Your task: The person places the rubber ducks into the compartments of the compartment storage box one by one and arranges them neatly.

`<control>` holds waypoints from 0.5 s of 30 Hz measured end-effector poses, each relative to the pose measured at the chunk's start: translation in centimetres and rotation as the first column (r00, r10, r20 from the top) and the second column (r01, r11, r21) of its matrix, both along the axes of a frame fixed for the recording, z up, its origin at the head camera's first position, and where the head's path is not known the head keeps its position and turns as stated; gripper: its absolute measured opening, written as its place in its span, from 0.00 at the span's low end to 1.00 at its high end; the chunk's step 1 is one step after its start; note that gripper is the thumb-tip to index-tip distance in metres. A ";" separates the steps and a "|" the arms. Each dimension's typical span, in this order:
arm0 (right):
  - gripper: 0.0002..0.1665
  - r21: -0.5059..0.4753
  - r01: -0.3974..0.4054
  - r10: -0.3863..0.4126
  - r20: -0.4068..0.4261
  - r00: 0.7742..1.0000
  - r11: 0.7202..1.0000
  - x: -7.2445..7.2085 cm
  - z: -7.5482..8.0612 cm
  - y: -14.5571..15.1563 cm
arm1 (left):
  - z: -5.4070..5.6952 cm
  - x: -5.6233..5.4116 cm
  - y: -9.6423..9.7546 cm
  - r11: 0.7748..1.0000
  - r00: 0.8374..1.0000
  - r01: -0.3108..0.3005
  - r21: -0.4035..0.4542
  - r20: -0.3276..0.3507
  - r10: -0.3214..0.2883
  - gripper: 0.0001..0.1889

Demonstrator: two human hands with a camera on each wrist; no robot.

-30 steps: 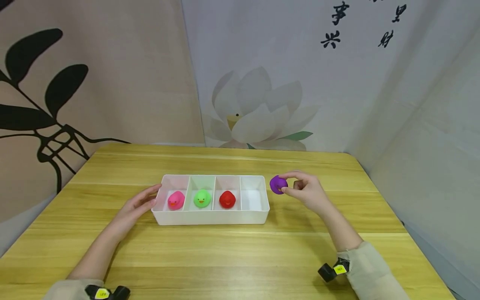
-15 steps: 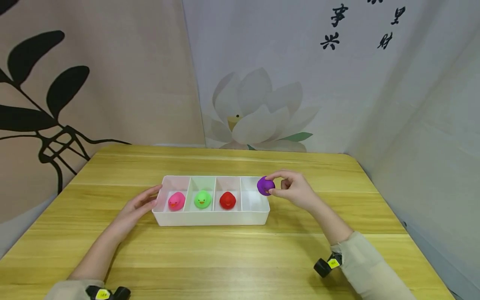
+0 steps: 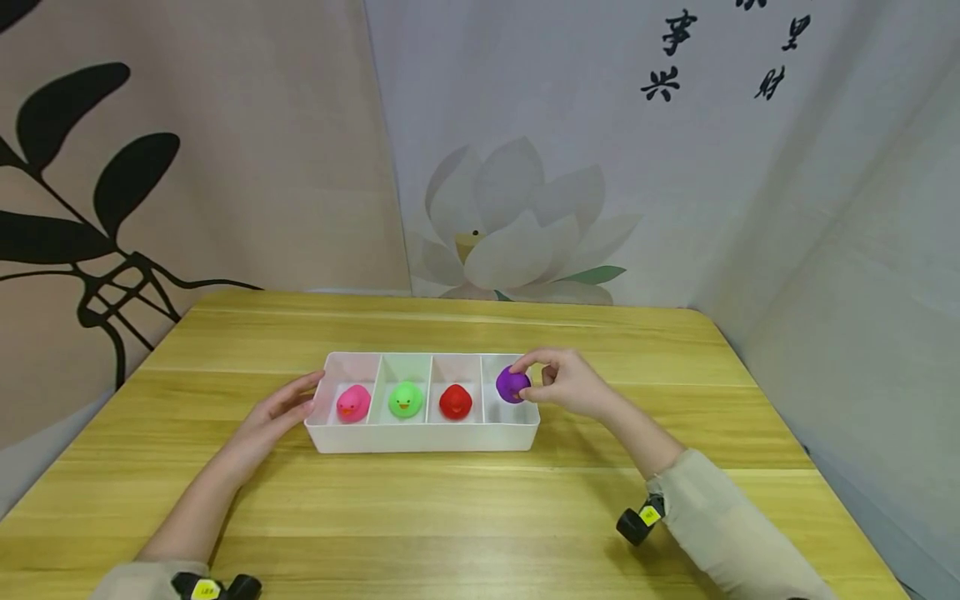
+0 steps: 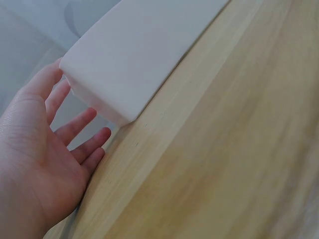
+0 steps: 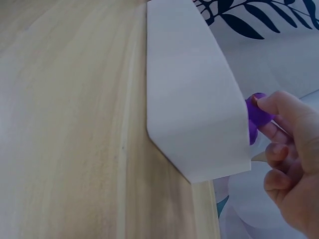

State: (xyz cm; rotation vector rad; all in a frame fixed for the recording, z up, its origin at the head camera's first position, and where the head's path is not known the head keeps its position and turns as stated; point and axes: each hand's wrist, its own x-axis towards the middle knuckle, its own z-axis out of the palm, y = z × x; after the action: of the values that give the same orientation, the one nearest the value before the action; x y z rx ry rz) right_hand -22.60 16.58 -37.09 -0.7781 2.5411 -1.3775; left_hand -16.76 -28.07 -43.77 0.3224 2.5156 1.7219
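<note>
A white divided box [image 3: 423, 437] stands on the wooden table, its compartments in one row. From the left it holds a pink rubber duck [image 3: 353, 403], a green rubber duck [image 3: 406, 400] and a red rubber duck [image 3: 455, 402], one per compartment. My right hand [image 3: 566, 383] pinches a purple rubber duck [image 3: 512, 386] between thumb and fingers, over the rightmost compartment. In the right wrist view the box wall hides part of the purple duck [image 5: 259, 112]. My left hand [image 3: 273, 417] rests its fingertips on the box's left end, fingers mostly straight in the left wrist view.
The wooden table [image 3: 450, 517] extends around the box on all sides. Behind it hangs a pale cloth backdrop [image 3: 517, 208] printed with a lotus, leaves and characters. Each wrist wears a small black camera [image 3: 636, 523].
My right hand has moved left with the purple duck, from beside the box to over its rightmost compartment, and slightly lower. The left hand stays at the box's left end.
</note>
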 end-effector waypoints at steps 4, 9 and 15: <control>0.15 0.042 -0.027 0.027 -0.001 1.000 0.999 -0.3 -0.5 -0.2 | 0.0 0.0 0.0 1.000 1.000 0.002 0.003 0.002 -0.002 0.26; 0.15 0.079 -0.044 0.044 0.003 0.999 0.996 -0.8 -1.1 -0.6 | 0.2 0.1 0.1 1.000 1.000 0.007 0.010 0.002 -0.007 0.26; 0.15 0.103 -0.066 0.066 0.000 0.998 0.992 -1.2 -1.5 -0.9 | 0.2 0.2 0.1 0.999 1.000 0.019 0.026 -0.020 -0.019 0.26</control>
State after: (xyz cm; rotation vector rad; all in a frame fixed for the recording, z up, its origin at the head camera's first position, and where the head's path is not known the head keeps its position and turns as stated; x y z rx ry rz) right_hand -23.76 15.66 -38.56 -0.8381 2.5416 -1.2153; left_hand -16.60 -27.94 -43.61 0.3662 2.4970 1.7551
